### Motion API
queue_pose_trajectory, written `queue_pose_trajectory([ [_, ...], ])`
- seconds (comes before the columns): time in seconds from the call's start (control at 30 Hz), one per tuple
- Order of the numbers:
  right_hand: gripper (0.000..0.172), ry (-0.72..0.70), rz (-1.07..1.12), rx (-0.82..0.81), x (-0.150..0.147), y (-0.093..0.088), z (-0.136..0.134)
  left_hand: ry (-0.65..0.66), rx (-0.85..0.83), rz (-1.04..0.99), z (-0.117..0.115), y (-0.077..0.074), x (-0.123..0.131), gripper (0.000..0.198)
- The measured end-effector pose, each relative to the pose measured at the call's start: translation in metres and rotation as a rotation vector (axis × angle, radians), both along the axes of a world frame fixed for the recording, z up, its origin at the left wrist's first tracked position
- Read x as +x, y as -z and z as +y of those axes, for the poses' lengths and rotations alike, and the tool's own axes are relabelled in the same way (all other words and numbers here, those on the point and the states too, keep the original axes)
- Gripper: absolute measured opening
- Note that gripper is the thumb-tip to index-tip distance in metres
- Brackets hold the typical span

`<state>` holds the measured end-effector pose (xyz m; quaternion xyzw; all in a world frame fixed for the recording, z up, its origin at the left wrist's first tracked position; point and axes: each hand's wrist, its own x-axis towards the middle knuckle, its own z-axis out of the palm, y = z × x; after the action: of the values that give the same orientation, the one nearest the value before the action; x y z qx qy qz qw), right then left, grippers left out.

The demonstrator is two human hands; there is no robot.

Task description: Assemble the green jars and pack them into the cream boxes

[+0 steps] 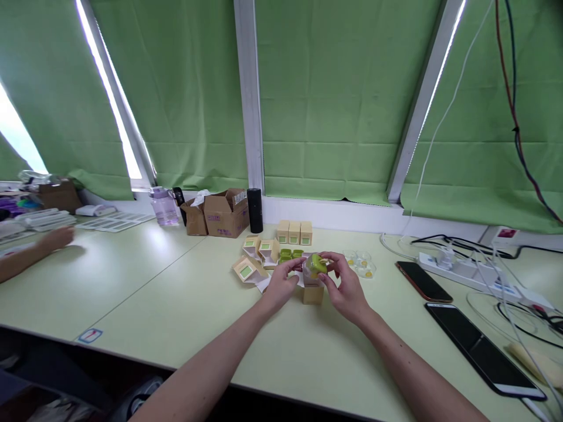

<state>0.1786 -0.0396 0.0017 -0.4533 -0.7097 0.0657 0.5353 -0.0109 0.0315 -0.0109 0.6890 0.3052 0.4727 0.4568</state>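
My right hand [345, 290] pinches a small green piece [318, 265] between thumb and fingers. Around its left side is a clear plastic cup [307, 266], which the fingertips of my left hand [281, 285] hold. Just below them stands a small brown cardboard box [313, 295]. Several green pieces [287, 255] lie behind my left hand. To its left are opened small boxes with white inner flaps, one of them a tilted box [247, 270]. Clear plastic cups with yellow bits, such as a clear cup [365, 269], sit right of my right hand.
Closed small boxes [294, 232] stand in a row behind. Farther back are a black cylinder [254, 211], a carton [226, 214] and a purple bottle [164, 206]. Phones [424, 281], a tablet [484, 349] and a power strip [479, 275] with cables lie right. Another person's hand [57, 239] is left.
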Motion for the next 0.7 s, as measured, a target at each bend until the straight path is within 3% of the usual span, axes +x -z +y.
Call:
queue_pose_trajectory([
  [0.33, 0.038, 0.055, -0.142, -0.04, 0.006, -0.0021, -0.0018, -0.009, -0.007, 0.021, -0.0009, 0.0016, -0.0014, 0.066],
  [0.7, 0.029, 0.042, -0.206, -0.07, 0.0048, -0.0017, -0.0027, -0.037, -0.006, 0.05, -0.0035, 0.0007, -0.0002, 0.067],
])
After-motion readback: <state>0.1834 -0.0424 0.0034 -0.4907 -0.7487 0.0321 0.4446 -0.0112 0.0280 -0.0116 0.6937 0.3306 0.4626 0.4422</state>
